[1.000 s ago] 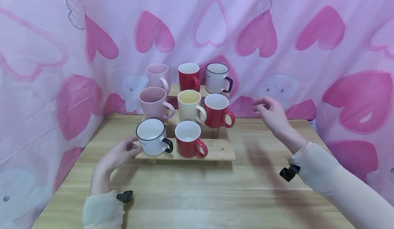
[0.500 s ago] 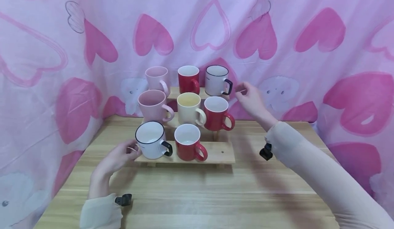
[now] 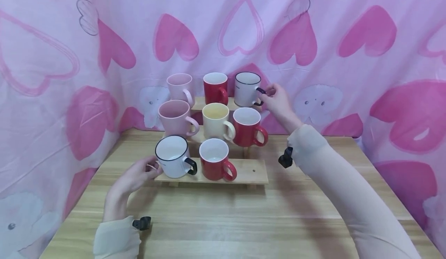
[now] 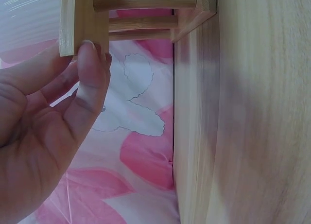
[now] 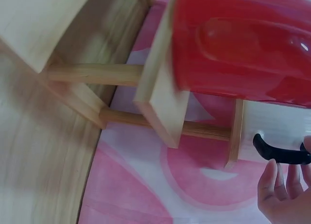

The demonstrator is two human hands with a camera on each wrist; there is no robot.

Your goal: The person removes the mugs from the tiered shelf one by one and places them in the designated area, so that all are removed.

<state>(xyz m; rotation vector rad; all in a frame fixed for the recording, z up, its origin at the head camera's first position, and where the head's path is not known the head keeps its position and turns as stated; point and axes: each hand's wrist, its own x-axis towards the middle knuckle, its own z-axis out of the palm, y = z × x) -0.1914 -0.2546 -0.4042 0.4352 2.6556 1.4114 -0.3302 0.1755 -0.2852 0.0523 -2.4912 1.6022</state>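
A three-step wooden rack (image 3: 249, 170) bears several mugs. My left hand (image 3: 137, 177) pinches the left end of its lowest board; in the left wrist view, the thumb and fingers of the left hand (image 4: 43, 136) lie on either side of that board end. At the back right of the top step stands a white mug (image 3: 244, 92) with a black rim. My right hand (image 3: 280, 105) is at its black handle (image 5: 284, 155), fingers and thumb pinching it. The mug sits upright on the board. The right wrist view cuts off part of this hand.
Other mugs on the steps are pink (image 3: 174, 119), cream (image 3: 213, 125), red (image 3: 245, 129) and white with a black handle (image 3: 172, 158). A red mug (image 5: 243, 49) hangs over the middle board close to the right wrist camera. A pink heart-patterned curtain (image 3: 334, 57) stands behind the wooden table (image 3: 216, 220).
My right hand has moved left and slightly up from beside the rack to the back white mug's handle, and its fingers have taken hold there. My left hand stays at the board end.
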